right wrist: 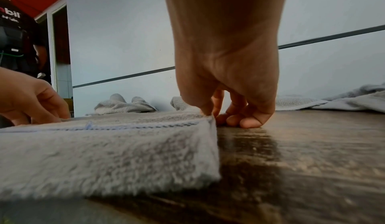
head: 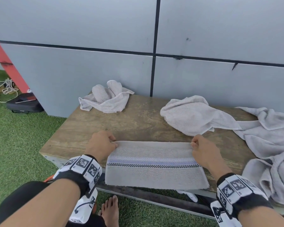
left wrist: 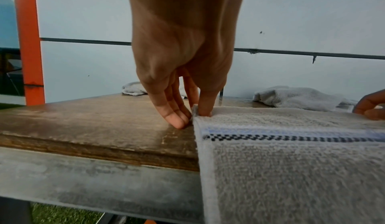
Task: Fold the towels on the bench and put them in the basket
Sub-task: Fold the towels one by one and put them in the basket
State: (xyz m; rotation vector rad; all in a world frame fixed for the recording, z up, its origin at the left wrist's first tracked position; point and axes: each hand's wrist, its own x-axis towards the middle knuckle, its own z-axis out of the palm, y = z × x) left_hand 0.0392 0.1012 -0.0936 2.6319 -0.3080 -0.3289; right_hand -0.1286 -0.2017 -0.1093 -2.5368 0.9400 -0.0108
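A grey towel with a blue and black checked stripe [head: 154, 163] lies folded at the front edge of the wooden bench [head: 134, 123], its lower part hanging over the edge. My left hand [head: 103, 145] pinches its far left corner [left wrist: 195, 112] between thumb and fingers. My right hand [head: 202, 148] pinches the far right corner [right wrist: 209, 117] the same way. Both hands sit low on the bench top. No basket is in view.
A crumpled towel [head: 105, 99] lies at the bench's back left, another [head: 193, 115] at back right, and a larger heap [head: 272, 145] drapes over the right end. A grey panelled wall [head: 154, 46] backs the bench. Green turf [head: 15, 136] and a black case [head: 24, 104] lie to the left.
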